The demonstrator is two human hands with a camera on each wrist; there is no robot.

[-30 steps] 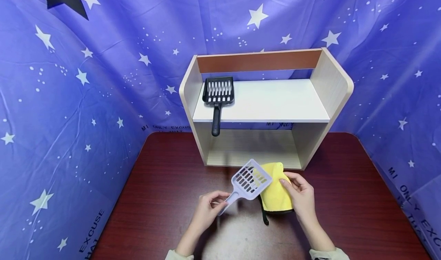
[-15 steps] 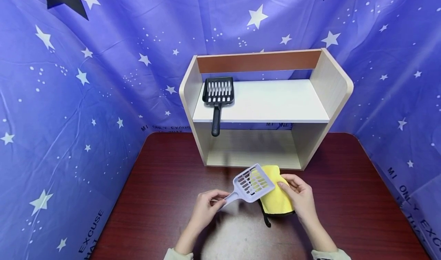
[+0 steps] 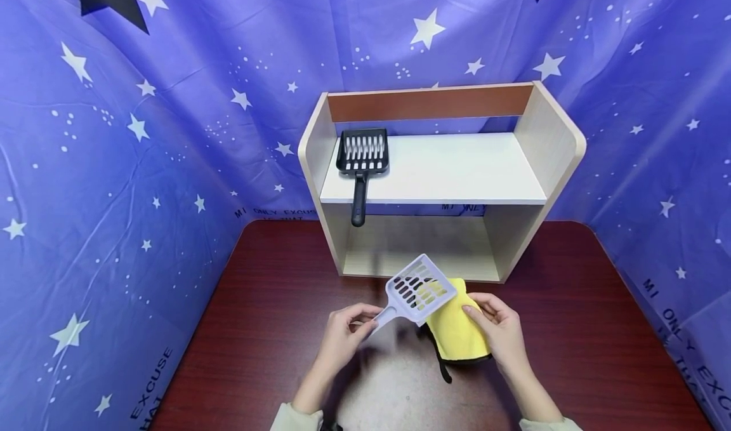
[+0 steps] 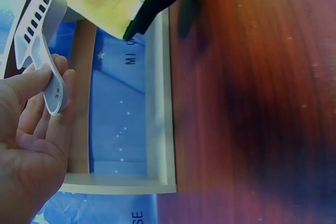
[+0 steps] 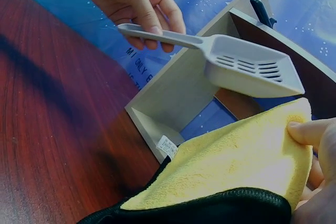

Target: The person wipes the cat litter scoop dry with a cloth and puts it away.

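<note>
My left hand [image 3: 345, 336] pinches the handle of a pale lilac slotted litter scoop [image 3: 421, 289], thumb on one side and fingers on the other. The scoop is held above the table, its basket pointing to the far right. My right hand [image 3: 499, 329] grips a yellow cleaning cloth [image 3: 457, 329] with black edging and a dark hanging loop, thumb on the yellow face. In the head view the scoop's front edge overlaps the cloth. From the right wrist, the scoop basket [image 5: 252, 66] shows just beyond the cloth's [image 5: 226, 166] upper edge. A white tag [image 5: 167, 147] sticks out from the cloth's border.
A small wooden shelf unit [image 3: 562, 126] stands at the back of the dark red table [image 3: 257, 329]. On its white upper board lies a black litter scoop [image 3: 360, 177], handle hanging over the front edge. Blue star-patterned curtains [image 3: 171, 101] surround the table.
The scoop's basket dips slightly, then rises and tilts more upward. The cloth shifts a little toward me, its loop swinging right. Both hands keep their holds.
</note>
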